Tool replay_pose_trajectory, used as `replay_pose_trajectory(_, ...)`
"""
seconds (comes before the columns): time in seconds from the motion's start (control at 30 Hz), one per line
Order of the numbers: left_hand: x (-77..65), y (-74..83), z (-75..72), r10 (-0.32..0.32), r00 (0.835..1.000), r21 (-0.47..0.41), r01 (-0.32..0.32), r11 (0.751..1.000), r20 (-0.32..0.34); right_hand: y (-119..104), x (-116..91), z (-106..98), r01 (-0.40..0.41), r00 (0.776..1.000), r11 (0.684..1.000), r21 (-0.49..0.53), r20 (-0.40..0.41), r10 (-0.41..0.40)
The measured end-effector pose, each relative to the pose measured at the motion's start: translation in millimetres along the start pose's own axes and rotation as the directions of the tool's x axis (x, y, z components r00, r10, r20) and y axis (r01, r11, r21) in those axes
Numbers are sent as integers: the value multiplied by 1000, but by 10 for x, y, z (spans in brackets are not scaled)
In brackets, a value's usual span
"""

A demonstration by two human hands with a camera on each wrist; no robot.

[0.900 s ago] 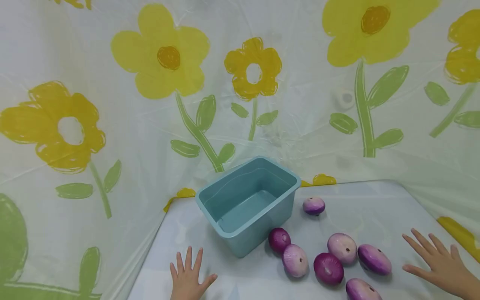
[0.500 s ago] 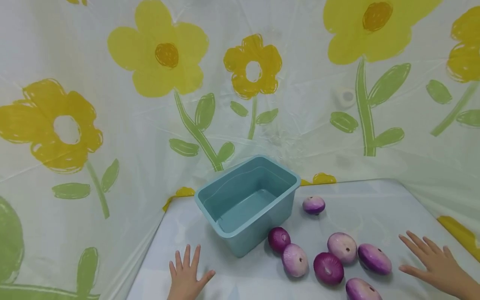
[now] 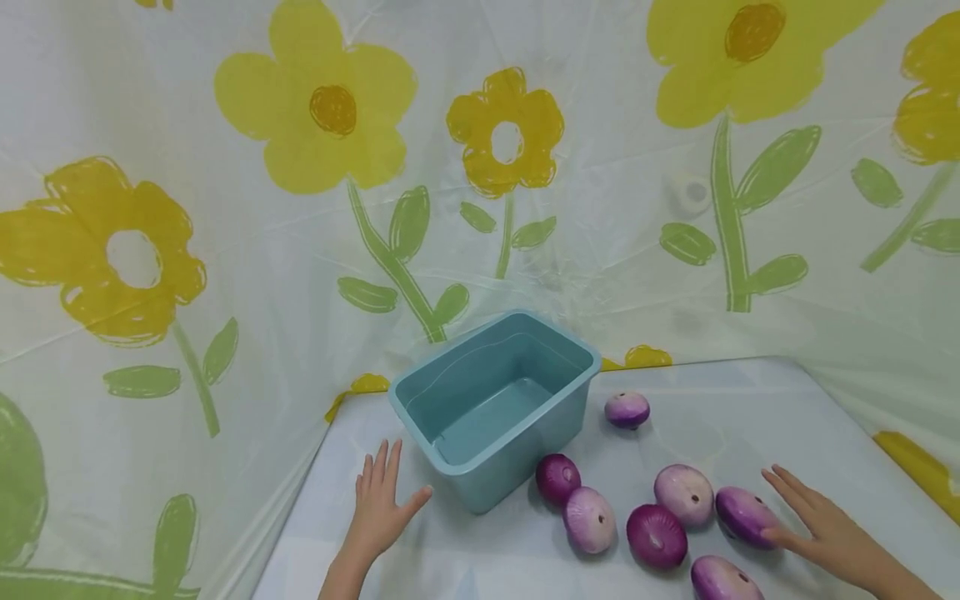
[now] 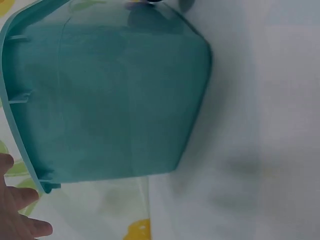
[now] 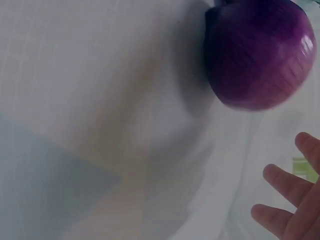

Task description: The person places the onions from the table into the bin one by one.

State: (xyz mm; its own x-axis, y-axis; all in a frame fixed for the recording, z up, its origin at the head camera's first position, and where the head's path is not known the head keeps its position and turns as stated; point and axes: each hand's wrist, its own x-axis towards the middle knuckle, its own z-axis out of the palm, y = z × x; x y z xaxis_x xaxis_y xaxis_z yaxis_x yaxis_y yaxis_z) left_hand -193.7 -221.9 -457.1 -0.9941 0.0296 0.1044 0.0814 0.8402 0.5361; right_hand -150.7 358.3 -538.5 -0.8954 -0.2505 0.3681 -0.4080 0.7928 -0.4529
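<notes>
In the head view my left hand point(image 3: 378, 504), fingers spread and holding nothing, is just left of a blue-green plastic bin point(image 3: 491, 454). The left wrist view shows the bin's outer wall point(image 4: 110, 100) close by, with fingertips point(image 4: 22, 197) near its rim. My right hand point(image 3: 825, 533) reaches in from the right, its thumb overlapping a purple onion point(image 3: 742, 512) in the head view. From the right wrist, that onion point(image 5: 260, 55) appears apart from the extended fingers point(image 5: 290, 185). Beside it are a pale onion point(image 3: 684, 496) and a dark purple onion point(image 3: 657, 537).
Another onion point(image 3: 723, 579) is cut off by the bottom edge. A dark onion point(image 3: 558, 479) and a pale onion point(image 3: 590, 521) touch near the bin's front. One small onion point(image 3: 627, 410) lies farther back. A flowered curtain point(image 3: 585, 250) hangs behind the table point(image 3: 720, 417).
My left hand has moved forward, up beside the bin. My right hand has moved left to the nearest purple onion. The bin and onions have stayed in place.
</notes>
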Motion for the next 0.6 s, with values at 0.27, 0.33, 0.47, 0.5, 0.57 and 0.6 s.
replay_pose_trajectory(0.27, 284, 99, -60, 39, 999, -129, -44, 991, -37, -87, 53, 120, -70, 997, 982, 175, 25, 66)
replay_pose_trajectory(0.33, 350, 122, -77, 36, 999, -154, -38, 987, -16, -91, 69, 131, -81, 997, 976, 201, 31, 76)
replay_pose_trajectory(0.47, 454, 141, -110, 30, 1000, -172, -31, 985, -8, -73, 109, 137, -124, 992, 971, 204, 45, 117)
replay_pose_trajectory(0.5, 473, 144, -118, 24, 1000, -173, -25, 985, -8, -64, 116, 134, -135, 990, 970, 203, 54, 126)
replay_pose_trajectory(0.57, 511, 136, -124, 16, 1000, -172, -17, 985, -8, -50, 123, 122, -162, 986, 967, 194, 74, 150)
replay_pose_trajectory(0.6, 528, 130, -127, 16, 1000, -170, -17, 985, -9, -43, 126, 114, -169, 984, 965, 201, 89, 154)
